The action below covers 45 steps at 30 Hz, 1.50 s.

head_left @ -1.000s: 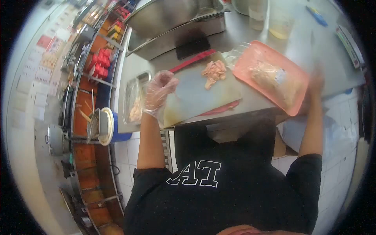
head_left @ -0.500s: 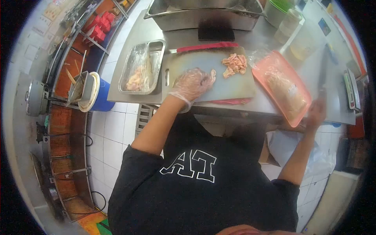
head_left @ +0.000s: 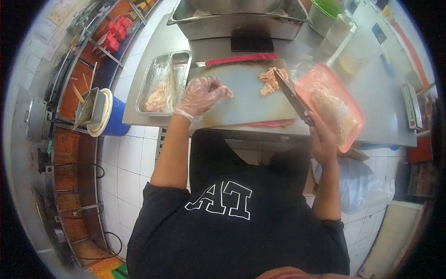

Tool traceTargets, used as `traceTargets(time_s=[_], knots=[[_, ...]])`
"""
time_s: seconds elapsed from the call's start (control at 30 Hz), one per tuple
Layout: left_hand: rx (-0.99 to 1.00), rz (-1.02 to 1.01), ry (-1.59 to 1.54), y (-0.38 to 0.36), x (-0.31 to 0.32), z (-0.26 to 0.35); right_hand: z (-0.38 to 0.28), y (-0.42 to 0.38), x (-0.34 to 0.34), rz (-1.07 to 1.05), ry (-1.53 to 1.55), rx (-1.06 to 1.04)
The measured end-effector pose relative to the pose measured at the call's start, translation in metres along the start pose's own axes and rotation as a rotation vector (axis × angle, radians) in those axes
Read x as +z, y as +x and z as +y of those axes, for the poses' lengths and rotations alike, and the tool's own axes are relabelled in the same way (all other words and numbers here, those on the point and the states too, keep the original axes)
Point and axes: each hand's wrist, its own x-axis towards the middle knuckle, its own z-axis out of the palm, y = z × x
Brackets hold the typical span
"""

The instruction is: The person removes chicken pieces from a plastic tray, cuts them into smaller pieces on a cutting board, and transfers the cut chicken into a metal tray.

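My left hand (head_left: 200,95), in a clear plastic glove, is closed over the left part of the cutting board (head_left: 244,104). A small piece of raw meat (head_left: 226,92) pokes out from its fingertips. Bare, my right hand (head_left: 322,137) grips a knife (head_left: 291,96) by the handle in front of the pink tray. The blade points up and left, its tip by a pile of cut raw meat (head_left: 267,83) on the board's right side.
Left of the board, a metal tray (head_left: 186,69) holds meat under plastic wrap. A pink tray (head_left: 350,100) with bagged contents lies on the right. Behind stand a large steel pan (head_left: 241,27), a clear bottle (head_left: 338,33) and a green basket (head_left: 327,8). A blue bucket (head_left: 118,116) stands left of the table.
My right hand has swung left from the table's far right with the knife, over to the board's right edge. My left hand has moved left with the piece of meat.
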Motion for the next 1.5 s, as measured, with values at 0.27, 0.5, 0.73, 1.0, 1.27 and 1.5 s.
traceTargets(time_s=[0.27,0.5,0.73,1.0,1.27,1.5], knots=[[-0.251,-0.088,-0.418,0.012,0.022,0.013,-0.01,0.008,0.01,-0.037,0.021,0.047],[-0.229,-0.033,0.509,0.0,0.051,-0.027,-0.023,0.016,0.032,-0.112,-0.09,0.098],[0.001,0.116,0.737,-0.013,0.062,-0.073,-0.045,0.028,0.08,-0.366,-0.228,0.081],[-0.154,0.206,0.788,-0.029,0.035,-0.023,-0.032,0.039,0.08,-0.127,-0.375,0.044],[-0.031,0.193,0.687,-0.027,0.037,-0.022,-0.059,0.032,0.106,-0.295,-0.271,0.035],[-0.004,0.155,0.592,-0.031,0.042,-0.011,-0.057,0.035,0.12,-0.301,-0.216,0.022]])
